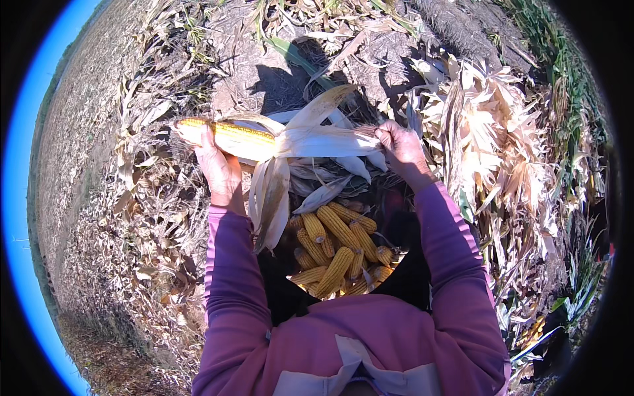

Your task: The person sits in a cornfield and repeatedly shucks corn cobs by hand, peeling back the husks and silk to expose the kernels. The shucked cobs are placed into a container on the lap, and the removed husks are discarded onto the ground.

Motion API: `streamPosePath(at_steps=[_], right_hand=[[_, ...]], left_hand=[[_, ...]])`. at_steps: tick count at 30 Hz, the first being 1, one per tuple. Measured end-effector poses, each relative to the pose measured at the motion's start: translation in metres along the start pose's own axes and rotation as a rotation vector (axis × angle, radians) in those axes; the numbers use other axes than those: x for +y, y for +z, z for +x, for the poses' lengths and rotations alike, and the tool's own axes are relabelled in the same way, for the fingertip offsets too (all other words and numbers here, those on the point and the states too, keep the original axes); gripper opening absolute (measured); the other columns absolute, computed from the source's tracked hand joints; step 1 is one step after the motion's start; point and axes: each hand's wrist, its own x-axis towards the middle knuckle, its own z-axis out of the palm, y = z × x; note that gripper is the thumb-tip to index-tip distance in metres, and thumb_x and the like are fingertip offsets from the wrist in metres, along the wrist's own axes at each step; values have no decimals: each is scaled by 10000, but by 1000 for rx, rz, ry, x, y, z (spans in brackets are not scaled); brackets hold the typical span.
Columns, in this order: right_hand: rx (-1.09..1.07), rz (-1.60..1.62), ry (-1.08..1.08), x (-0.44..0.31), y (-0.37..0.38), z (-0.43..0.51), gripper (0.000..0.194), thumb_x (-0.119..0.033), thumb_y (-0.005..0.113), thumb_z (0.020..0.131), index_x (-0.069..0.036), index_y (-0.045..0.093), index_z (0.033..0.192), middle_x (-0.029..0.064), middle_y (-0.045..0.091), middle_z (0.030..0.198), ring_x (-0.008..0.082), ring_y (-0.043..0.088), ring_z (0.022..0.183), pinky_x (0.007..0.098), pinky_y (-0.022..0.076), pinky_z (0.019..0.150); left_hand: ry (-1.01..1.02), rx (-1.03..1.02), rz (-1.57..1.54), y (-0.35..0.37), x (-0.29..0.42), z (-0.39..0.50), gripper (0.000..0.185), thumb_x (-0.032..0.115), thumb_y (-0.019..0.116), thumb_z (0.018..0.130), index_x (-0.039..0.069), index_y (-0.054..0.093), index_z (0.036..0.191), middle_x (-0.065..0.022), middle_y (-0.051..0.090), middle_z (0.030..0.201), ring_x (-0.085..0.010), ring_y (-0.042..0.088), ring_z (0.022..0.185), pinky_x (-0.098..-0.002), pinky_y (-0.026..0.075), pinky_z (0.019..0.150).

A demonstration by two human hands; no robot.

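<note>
An ear of corn [242,133] with bare yellow kernels lies level across the view, its pale dry husk [322,141] peeled back towards the right. My left hand [216,168] holds the ear near its left end, the thumb over the kernels. The fingers of my right hand [398,146] are closed on the far end of the husk. One husk strip hangs down from the ear's base. Below the husk, between my legs, lies a heap of husked yellow corn ears [337,247]. Several ears still in their husks [324,193] lie just beyond that heap.
A tall pile of stripped husks [485,133] stands at the right. Dry leaves and stalks [148,237] cover the ground at the left. Green-leaved plants [569,64] line the far right edge. A long green leaf [299,59] lies on the soil ahead.
</note>
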Motion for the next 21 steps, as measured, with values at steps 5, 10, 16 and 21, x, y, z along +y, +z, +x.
streamPosePath(at_steps=[5, 10, 16, 21], right_hand=[[323, 717, 12, -16, -24, 19, 141, -181, 532, 988, -63, 563, 916, -1, 572, 679, 95, 487, 503, 264, 410, 481], [89, 865, -26, -109, -28, 4, 121, -129, 497, 997, -28, 558, 1021, -12, 526, 686, 31, 441, 530, 168, 362, 483], [-85, 623, 8, -102, 37, 8, 190, -109, 628, 897, 13, 593, 1038, 78, 636, 797, 103, 596, 644, 255, 492, 596], [-193, 579, -85, -105, 44, 2, 389, -183, 708, 849, 0, 557, 1156, 94, 631, 988, 113, 605, 830, 274, 506, 719]], left_hand=[[32, -290, 93, -3, -17, -8, 415, 81, 598, 918, 88, 448, 1306, -37, 594, 1110, -145, 583, 1009, -330, 475, 919], [-217, -485, 174, -13, -46, -22, 370, 109, 638, 901, 66, 502, 1243, -42, 607, 1113, -129, 590, 982, -313, 484, 872], [-191, -818, 516, 24, -42, -53, 539, 279, 511, 926, 6, 374, 1370, -84, 509, 1260, -197, 462, 1172, -335, 336, 1033], [-288, -792, 414, 20, -48, -59, 475, 308, 359, 986, -12, 463, 1322, -119, 443, 1354, -215, 373, 1280, -325, 265, 1088]])
